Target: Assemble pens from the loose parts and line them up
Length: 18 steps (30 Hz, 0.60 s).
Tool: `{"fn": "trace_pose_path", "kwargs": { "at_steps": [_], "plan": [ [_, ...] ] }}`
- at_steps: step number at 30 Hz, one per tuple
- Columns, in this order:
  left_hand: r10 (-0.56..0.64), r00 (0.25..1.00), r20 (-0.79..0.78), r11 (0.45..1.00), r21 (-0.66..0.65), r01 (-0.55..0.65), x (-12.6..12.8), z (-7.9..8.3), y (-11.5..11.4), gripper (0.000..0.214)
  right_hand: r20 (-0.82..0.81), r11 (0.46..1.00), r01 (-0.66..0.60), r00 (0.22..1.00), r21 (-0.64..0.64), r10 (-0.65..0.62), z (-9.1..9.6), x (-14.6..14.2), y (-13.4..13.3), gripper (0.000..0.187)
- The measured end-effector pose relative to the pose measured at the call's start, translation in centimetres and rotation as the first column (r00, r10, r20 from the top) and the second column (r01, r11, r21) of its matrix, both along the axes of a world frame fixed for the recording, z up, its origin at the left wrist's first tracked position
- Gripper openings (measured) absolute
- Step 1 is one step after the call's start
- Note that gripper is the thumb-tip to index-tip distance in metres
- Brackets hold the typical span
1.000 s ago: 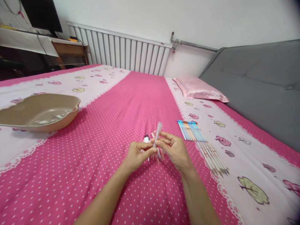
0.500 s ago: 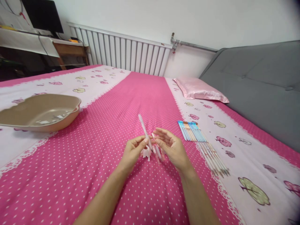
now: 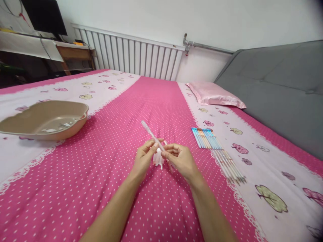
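A slim, pale pink pen (image 3: 149, 130) slants up and to the left between my hands. My left hand (image 3: 144, 157) pinches it near the middle with thumb and fingers. At its lower end, the thumb and fingers of my right hand (image 3: 181, 160) are closed on it. Below and between the hands lies a small cluster of short white pieces (image 3: 158, 159) on the bedspread. Some clear pinkish pieces (image 3: 170, 166) show beside them, partly hidden by my right hand.
On the right, blue and orange pens (image 3: 207, 138) lie side by side, with pale pen bodies (image 3: 229, 165) in a row below. A beige basin (image 3: 63, 107) holding small white pieces stands at left. A pink pillow (image 3: 214, 94) rests by the grey headboard (image 3: 275, 80).
The pen has tipped further to the left. My right hand has come in and closed on its lower end, where its fingers were more spread before.
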<state>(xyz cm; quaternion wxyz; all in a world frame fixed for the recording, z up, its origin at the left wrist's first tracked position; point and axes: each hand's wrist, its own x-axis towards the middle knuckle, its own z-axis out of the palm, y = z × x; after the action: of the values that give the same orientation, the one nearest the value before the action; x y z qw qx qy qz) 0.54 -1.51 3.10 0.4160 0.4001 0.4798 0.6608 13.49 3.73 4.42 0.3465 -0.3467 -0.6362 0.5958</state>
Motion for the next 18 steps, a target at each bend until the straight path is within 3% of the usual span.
{"fn": "trace_pose_path", "kwargs": {
  "at_steps": [3,5,7,10,13,18],
  "plan": [
    [0.096,0.982,-0.163,0.995,0.023,-0.094,0.0,0.1,0.1,0.030,-0.007,0.994,0.104,0.995,0.037,-0.104,-0.6,-0.2,0.5,0.030],
    [0.201,0.923,-0.329,0.980,0.074,-0.187,-0.3,0.0,0.1,0.035,0.002,0.973,0.212,0.977,0.097,-0.213,-1.3,-0.1,0.9,0.032],
    [0.322,0.808,-0.494,0.947,0.154,-0.284,-0.7,-0.3,0.0,0.038,0.030,0.925,0.331,0.939,0.187,-0.343,-2.3,0.4,1.1,0.031],
    [0.456,0.556,-0.695,0.880,0.257,-0.399,-1.3,-1.4,-0.6,0.043,0.078,0.793,0.520,0.819,0.317,-0.568,-4.1,2.3,0.4,0.030],
    [0.369,0.358,-0.858,0.872,0.185,-0.454,-1.7,-2.9,-2.3,0.051,0.094,0.687,0.627,0.710,0.366,-0.698,-5.6,5.4,-1.1,0.031],
    [0.039,0.115,-0.993,0.857,-0.026,-0.515,-2.1,-4.6,-7.3,0.063,0.104,0.511,0.751,0.519,0.417,-0.848,-6.9,11.1,-3.4,0.031]
  ]
}}
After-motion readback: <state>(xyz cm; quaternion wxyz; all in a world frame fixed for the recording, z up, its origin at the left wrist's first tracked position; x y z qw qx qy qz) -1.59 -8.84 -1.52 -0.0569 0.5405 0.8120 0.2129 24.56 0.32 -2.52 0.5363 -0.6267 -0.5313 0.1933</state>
